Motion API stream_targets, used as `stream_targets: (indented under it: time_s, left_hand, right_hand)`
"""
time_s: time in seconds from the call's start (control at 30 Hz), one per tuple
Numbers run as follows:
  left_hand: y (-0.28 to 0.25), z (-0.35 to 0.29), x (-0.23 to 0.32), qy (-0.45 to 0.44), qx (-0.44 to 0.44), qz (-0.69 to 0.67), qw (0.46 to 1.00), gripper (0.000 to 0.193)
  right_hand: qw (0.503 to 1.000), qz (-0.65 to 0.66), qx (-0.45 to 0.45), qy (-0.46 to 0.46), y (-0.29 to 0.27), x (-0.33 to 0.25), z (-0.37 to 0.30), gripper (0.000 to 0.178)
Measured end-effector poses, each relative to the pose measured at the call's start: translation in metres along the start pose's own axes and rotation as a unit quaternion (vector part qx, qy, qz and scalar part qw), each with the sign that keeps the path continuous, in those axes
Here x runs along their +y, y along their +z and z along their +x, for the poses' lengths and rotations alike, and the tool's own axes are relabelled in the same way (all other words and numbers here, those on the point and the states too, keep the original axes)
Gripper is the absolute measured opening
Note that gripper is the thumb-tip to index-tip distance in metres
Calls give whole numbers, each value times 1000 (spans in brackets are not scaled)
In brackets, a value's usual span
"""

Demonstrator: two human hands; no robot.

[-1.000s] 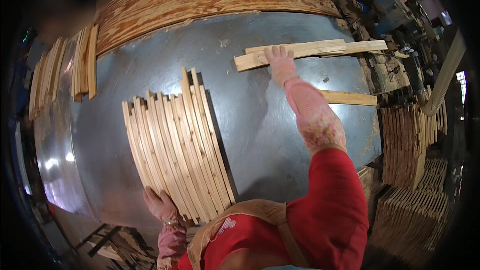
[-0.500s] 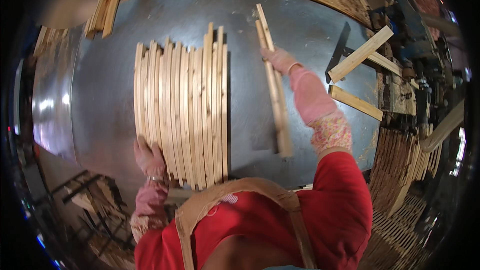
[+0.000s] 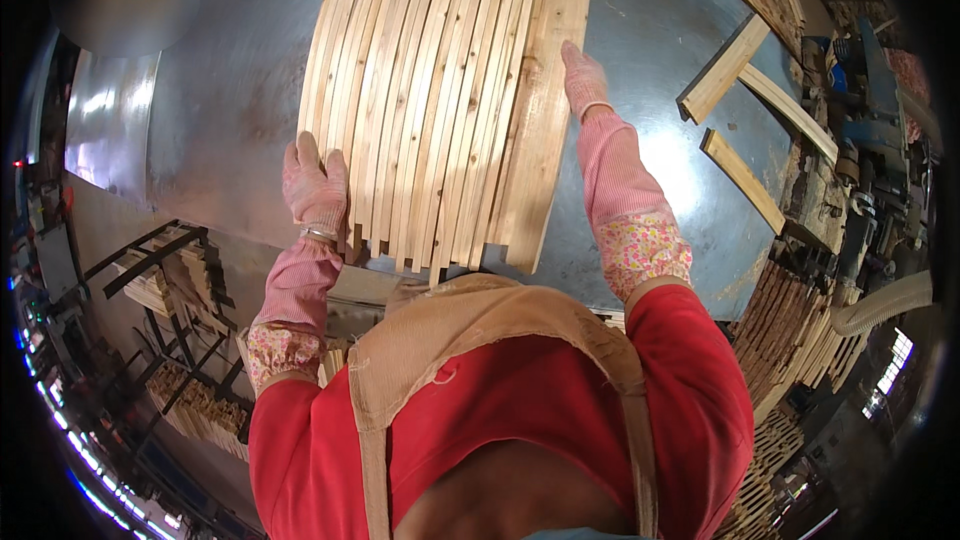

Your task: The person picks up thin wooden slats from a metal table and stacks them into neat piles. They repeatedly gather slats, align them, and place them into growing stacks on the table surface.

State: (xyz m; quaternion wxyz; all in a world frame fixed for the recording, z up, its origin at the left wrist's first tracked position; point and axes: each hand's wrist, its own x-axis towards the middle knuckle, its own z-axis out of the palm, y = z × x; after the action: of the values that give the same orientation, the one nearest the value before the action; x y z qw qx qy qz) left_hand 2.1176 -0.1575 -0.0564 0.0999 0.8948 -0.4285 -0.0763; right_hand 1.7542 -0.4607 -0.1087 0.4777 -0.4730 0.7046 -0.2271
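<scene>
Flanking wooden slats (image 3: 412,110), left hand (image 3: 314,185) unclenched at the left edge, right hand (image 3: 583,82) touching the rightmost board (image 3: 548,130), its grip unclear

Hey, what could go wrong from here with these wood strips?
The wood strips sit side by side between the left hand and right hand; if either eased off, outer strips might slip or tip. Their uneven near ends lie close to the apron, so one could snag.
</scene>
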Motion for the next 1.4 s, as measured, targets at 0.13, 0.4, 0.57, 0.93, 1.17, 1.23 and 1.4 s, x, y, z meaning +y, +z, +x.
stream_targets:
  time_s: [0.13, 0.4, 0.57, 0.93, 1.17, 1.23, 1.4]
  left_hand:
    - [12, 0, -15, 10, 24, 3, 1000, 70]
    - [-3, 5, -4, -7, -24, 3, 1000, 74]
    - [17, 24, -28, 0, -4, -5, 1000, 82]
    - [16, 74, -50, -54, -155, -252, 954, 83]
    - [-4, 132, -29, -34, -234, -238, 942, 67]
    - [4, 149, -24, -23, -234, -295, 926, 67]
    - [4, 189, -1, 13, -225, -311, 923, 69]
  right_hand:
    - [984, 166, -22, 65, 4, 9, 2, 80]
    - [926, 211, -236, 206, 30, -38, -11, 69]
    - [844, -446, -127, -270, -9, -15, 27, 58]
    - [895, -361, 249, -88, -108, -10, 82, 71]
    - [921, -318, 214, -70, -122, 30, -6, 60]
    - [954, -223, 182, -85, -126, 58, -33, 59]
    - [932, -311, -177, -54, -43, 72, -221, 59]
